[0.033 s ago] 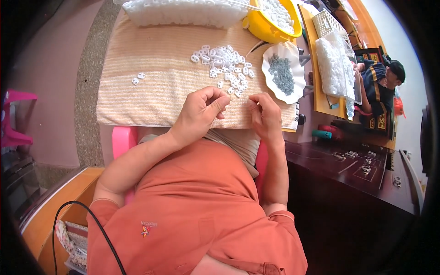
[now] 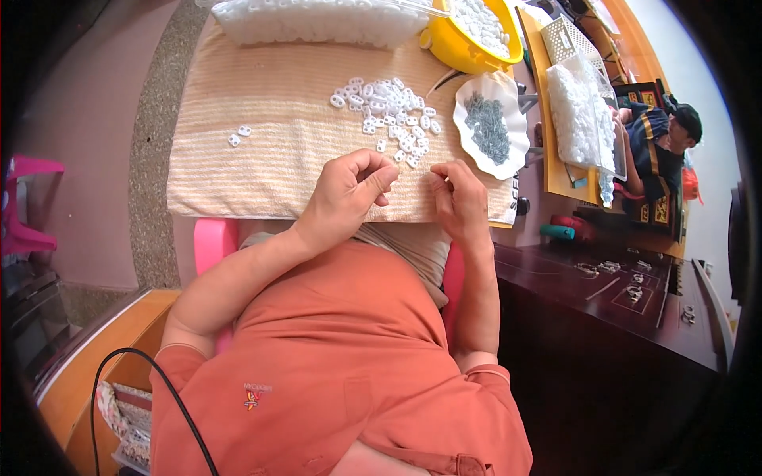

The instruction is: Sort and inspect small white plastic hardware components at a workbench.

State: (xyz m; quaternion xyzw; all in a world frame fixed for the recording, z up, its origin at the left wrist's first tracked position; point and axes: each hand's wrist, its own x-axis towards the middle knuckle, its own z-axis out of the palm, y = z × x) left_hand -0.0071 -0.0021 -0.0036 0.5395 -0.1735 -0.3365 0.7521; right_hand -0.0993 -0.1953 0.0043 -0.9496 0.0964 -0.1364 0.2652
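Observation:
My left hand is held over the near part of the towel-covered table, its thumb and forefinger pressed together. Whatever that pinch holds is too small to make out. A short gap to the right, my right hand is also closed, fingertips curled toward the left hand; its contents are hidden. Just beyond both hands lies a loose pile of small white two-holed plastic pieces. To the right of the pile, a white scalloped dish holds many small dark grey parts. Several similar white pieces lie apart on the left.
A clear container of white pieces stands at the table's far edge, beside a yellow basin. On the right, another person sits by a bin of white pieces. A dark cabinet stands right of me, a pink stool far left.

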